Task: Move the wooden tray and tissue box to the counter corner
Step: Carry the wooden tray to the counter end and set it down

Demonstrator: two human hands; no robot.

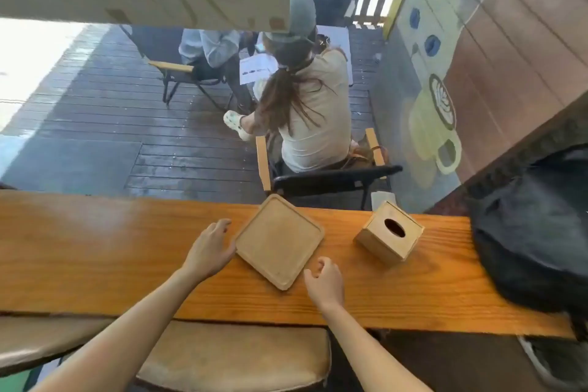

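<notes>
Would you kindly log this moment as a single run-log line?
left hand: open, at wooden tray left edge | right hand: open, near tray's front edge | tissue box: untouched, right of tray | counter

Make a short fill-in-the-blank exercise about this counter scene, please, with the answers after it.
1. The wooden tray holds ____.
2. The tissue box stands to the ____ of the tray.
3. The left hand is at the tray's ____ edge.
4. The dark bag lies at the counter's ____ end.

Answers: nothing; right; left; right

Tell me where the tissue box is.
The tissue box sits on the counter, right of the wooden tray and left of the dark bag.
</notes>
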